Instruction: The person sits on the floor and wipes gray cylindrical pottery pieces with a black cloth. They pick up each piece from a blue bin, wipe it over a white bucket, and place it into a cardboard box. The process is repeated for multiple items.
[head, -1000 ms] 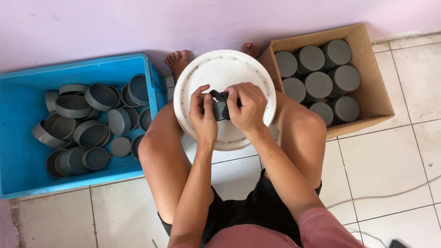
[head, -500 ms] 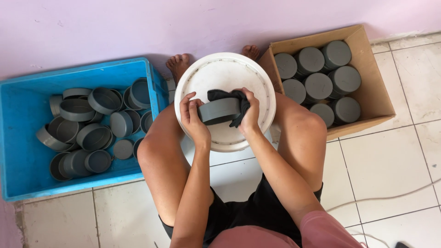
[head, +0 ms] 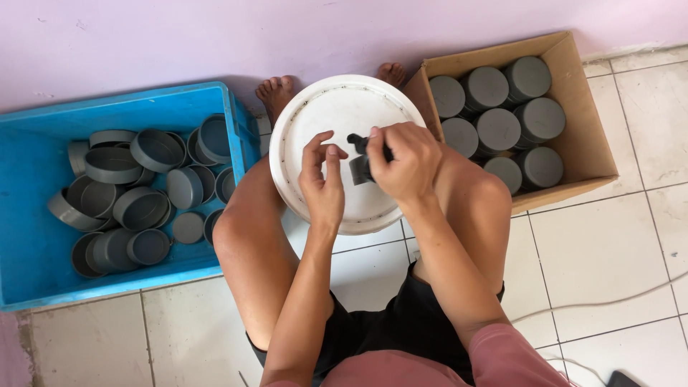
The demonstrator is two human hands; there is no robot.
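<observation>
Pinched in the right hand (head: 407, 166) is a small dark grey piece (head: 360, 166) — its exact shape is hard to make out, since the fingers cover much of it, but a rounded black end pokes out at about 11 o'clock from the knuckles and a flatter grey flap hangs below. The right hand's fingers are closed around this piece. The left hand (head: 322, 188) sits just beside it at 9 o'clock, fingers loosely curled with the fingertips (head: 332, 150) raised toward the piece; whether they touch it I cannot tell, and the hand holds nothing that shows.

Both hands hover over a round white lid (head: 337, 111) that rests between the person's knees, with the piece above its middle-right part. Two bare feet (head: 276, 92) peek out beyond the lid at 12 o'clock, against a pale pink wall (head: 215, 36).

At 9 o'clock from the hands stands a blue plastic crate (head: 29, 236) on the tiled floor (head: 602, 244), holding a loose jumble of grey round caps (head: 143, 208) — some open side up, some tipped on edge. At 2 o'clock stands a cardboard box (head: 580, 107) packed with neat upright stacks of grey caps (head: 498, 129), their flat tops facing up, set close together in rows. The box touches the person's right knee side, and the crate lies just beside the left leg. A thin white cable (head: 609, 301) runs across the floor at 4 o'clock.
</observation>
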